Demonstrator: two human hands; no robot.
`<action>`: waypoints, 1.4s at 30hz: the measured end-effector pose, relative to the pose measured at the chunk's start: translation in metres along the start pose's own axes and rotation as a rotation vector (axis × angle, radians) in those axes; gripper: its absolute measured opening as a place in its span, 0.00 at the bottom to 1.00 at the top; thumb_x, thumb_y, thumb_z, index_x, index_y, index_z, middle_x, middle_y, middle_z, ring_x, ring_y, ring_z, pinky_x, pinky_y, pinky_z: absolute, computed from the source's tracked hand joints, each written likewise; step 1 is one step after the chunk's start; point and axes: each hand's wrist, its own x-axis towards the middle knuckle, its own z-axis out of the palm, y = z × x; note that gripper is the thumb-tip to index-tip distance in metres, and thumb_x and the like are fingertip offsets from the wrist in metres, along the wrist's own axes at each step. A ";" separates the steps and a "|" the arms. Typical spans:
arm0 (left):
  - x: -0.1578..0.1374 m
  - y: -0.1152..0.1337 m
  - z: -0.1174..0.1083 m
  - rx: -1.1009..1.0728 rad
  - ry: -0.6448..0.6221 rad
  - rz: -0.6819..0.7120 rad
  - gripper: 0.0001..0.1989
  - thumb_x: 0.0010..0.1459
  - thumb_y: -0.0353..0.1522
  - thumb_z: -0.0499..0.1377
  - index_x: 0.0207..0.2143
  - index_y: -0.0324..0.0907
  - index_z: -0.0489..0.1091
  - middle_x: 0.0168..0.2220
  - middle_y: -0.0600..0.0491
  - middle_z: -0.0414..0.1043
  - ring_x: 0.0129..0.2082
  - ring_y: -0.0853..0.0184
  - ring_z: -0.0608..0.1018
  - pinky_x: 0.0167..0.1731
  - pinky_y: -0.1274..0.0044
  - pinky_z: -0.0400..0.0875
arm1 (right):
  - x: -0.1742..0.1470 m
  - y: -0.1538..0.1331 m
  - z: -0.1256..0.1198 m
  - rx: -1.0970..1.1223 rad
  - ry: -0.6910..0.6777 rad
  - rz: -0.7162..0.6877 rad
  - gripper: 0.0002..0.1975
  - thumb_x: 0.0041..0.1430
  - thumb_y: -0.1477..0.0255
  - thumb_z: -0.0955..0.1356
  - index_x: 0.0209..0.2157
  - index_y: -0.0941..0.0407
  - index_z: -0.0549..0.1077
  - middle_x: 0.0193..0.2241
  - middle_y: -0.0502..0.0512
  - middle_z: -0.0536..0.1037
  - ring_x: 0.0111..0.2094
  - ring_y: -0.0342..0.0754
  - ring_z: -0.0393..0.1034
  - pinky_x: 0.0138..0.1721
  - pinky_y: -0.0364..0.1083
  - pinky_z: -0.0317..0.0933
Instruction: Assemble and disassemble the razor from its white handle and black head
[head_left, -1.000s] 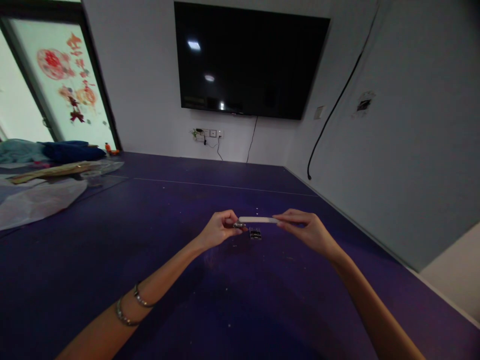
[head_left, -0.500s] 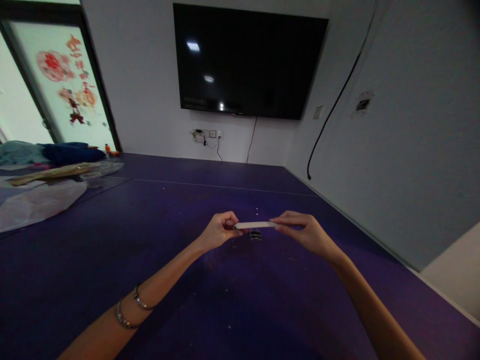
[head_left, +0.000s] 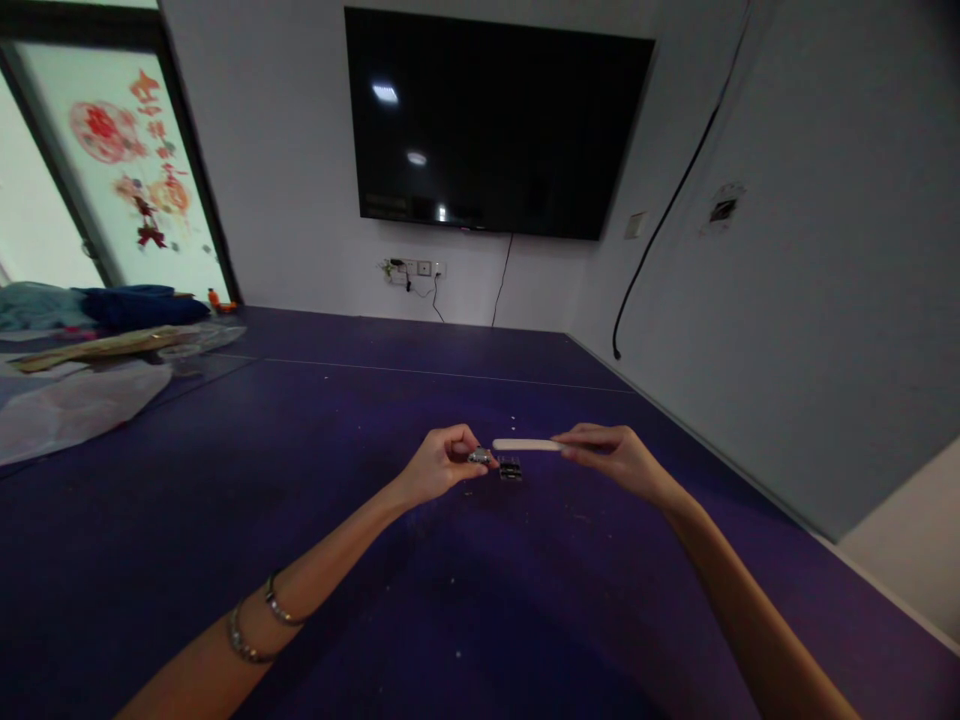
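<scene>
My left hand [head_left: 444,464], closed in a pinch, has a small silvery metal piece [head_left: 478,455] between thumb and fingers; its exact kind is too small to make out. Opposite it, my right hand [head_left: 616,458] grips one end of a slim white stick [head_left: 523,445] that has a rounded tip. The stick is held level, its free end pointing left, and a narrow gap separates it from the metal piece. Just below the stick, a small dark object with shiny parts [head_left: 510,468] lies on the purple floor covering [head_left: 420,610].
Plastic sheeting [head_left: 90,405] and dark blue cloth [head_left: 142,305] lie at the left. A large television [head_left: 495,120] hangs on the far wall above sockets with cords. A black cable [head_left: 664,215] dangles down the right wall. Tiny white specks dot the floor.
The white stick has moved right, away from my left hand, and its left end is now free. The silvery piece in my left hand now shows.
</scene>
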 end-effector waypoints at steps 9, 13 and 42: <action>0.001 -0.005 0.002 -0.013 -0.007 -0.028 0.10 0.43 0.26 0.63 0.26 0.38 0.62 0.30 0.50 0.76 0.29 0.70 0.76 0.30 0.78 0.67 | 0.001 0.000 0.004 0.037 -0.024 0.002 0.11 0.51 0.65 0.68 0.36 0.54 0.78 0.34 0.56 0.77 0.36 0.48 0.70 0.37 0.46 0.61; 0.000 -0.005 0.003 0.015 0.012 -0.033 0.10 0.42 0.26 0.64 0.26 0.37 0.63 0.28 0.51 0.76 0.27 0.71 0.76 0.28 0.79 0.66 | 0.001 -0.002 0.005 0.053 -0.053 -0.006 0.11 0.51 0.65 0.68 0.36 0.54 0.78 0.34 0.55 0.77 0.36 0.47 0.70 0.37 0.45 0.61; 0.009 -0.030 0.010 -0.084 0.398 -0.027 0.18 0.54 0.43 0.52 0.40 0.38 0.65 0.21 0.61 0.56 0.19 0.76 0.62 0.20 0.82 0.61 | 0.007 -0.023 0.063 1.029 0.178 0.507 0.15 0.44 0.67 0.72 0.34 0.57 0.69 0.23 0.45 0.66 0.15 0.32 0.49 0.14 0.35 0.39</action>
